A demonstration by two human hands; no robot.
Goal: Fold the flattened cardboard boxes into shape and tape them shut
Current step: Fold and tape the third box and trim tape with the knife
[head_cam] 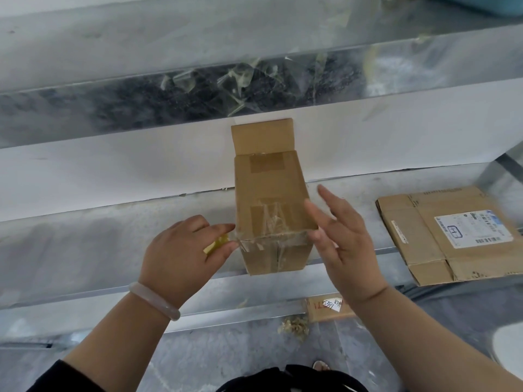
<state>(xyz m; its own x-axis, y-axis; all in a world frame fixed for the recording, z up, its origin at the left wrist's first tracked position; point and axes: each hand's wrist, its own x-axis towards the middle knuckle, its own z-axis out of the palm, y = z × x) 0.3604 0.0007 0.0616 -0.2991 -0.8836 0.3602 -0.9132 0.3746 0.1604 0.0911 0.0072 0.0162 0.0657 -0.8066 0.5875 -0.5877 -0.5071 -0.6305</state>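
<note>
The left hand apparently pinches tape at the box's near-left corner; the right hand hovers spread just right of it.

A white slip on a cardboard piece reads "5391" (the flattened box label is blurred)

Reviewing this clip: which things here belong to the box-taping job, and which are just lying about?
Job: folded box; tape strip, pinched by the left hand at the box's edge; right hand, open beside the box; flattened box at right, waiting.
Lying about: tape scraps on the back ledge; cardboard piece with a handwritten slip, lower down; shreds beside it.
</note>
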